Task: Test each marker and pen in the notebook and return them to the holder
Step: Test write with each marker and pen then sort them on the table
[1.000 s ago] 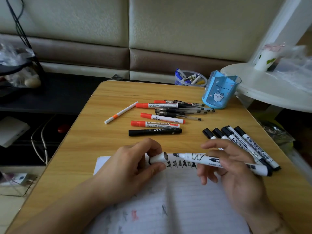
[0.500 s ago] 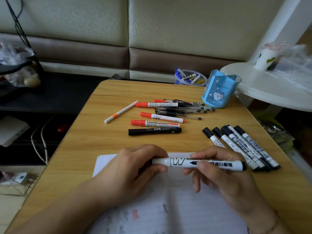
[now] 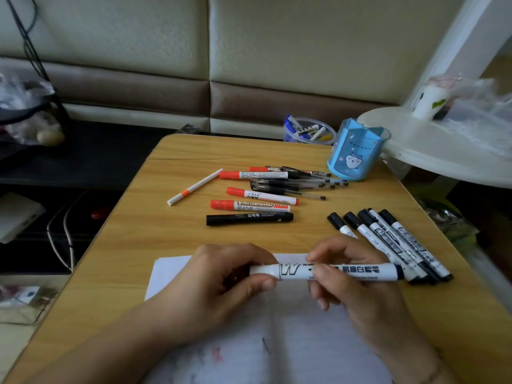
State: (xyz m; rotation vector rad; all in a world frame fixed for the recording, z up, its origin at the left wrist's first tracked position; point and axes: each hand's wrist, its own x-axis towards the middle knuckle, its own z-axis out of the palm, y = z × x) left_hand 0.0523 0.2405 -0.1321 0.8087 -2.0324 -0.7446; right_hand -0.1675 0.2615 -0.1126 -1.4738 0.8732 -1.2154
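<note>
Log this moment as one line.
step: capping | left hand grips cap end | right hand holds white marker | above notebook | holder empty-looking

The notebook [image 3: 171, 273] is lying at the table's [image 3: 116, 231] near edge, with the holder [image 3: 356, 151] standing at the far right.

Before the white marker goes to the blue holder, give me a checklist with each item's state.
1. Cap seated on the white marker with black lettering: cannot tell, the left hand covers that end.
2. Grip: ok, the right hand also holds the barrel.
3. Blue plastic holder upright: ok.
4. Holder has room: ok, no pens stand in it.
5. Test mark in the white lined notebook: cannot tell, hands hide that area.
6. Path over the wooden table: not ok, loose red-capped markers lie between.
</note>
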